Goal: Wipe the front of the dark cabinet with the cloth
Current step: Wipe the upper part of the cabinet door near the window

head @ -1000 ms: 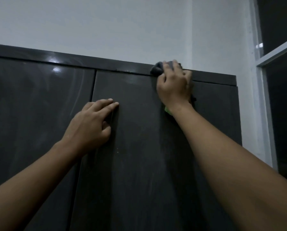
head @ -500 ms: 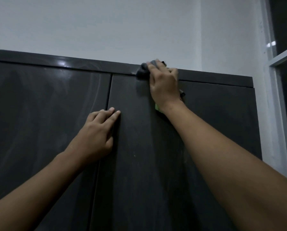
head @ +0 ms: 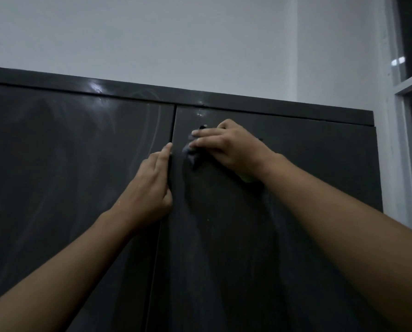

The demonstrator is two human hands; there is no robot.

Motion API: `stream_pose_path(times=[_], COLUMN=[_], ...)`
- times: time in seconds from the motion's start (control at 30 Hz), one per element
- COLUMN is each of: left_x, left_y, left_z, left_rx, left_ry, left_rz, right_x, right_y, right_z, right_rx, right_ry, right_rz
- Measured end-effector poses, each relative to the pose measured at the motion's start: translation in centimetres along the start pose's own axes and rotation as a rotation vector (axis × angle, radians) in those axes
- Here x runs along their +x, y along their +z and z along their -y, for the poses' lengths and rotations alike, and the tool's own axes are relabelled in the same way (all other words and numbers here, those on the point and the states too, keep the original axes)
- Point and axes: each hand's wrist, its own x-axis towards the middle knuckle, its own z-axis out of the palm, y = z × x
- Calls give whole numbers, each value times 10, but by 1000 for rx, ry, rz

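The right hand [head: 226, 147] has come down from the top edge [head: 272, 107] of the cabinet [head: 56, 176] and slid left, close to the crack [head: 174, 125] between the two doors. Its grip is closed on the bunched cloth [head: 191, 155], which it presses high up on the right door [head: 224, 248]. The left hand [head: 150, 188] stays flat on the crack, fingers straight, its grip holding nothing. I think the top strip is done, and the big part of the door below comes next.
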Motion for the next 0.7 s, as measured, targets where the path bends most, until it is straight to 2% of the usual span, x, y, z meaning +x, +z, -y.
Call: stream_pose_path(times=[0.1,0.2,0.27,0.33,0.47,0.63,0.7], left_x=[3,2,2,2,-2,0,0], left_y=[-5,-7,-7,-7,-3,-2,-1], left_z=[-1,-1,-1,-2,-4,-2,0], left_rx=[1,74,137,153,169,207,209], left_ry=[-8,11,26,28,27,31,31], left_rz=[26,97,134,145,135,132,125], right_x=[5,-2,2,9,16,21,29], right_y=[10,13,3,-1,0,-16,-22], right_z=[14,28,29,25,24,30,19], right_rx=[-10,87,98,25,-45,19,14], right_ry=[140,-14,-45,7,290,150,238], right_rz=[-90,39,117,99,-59,67,25])
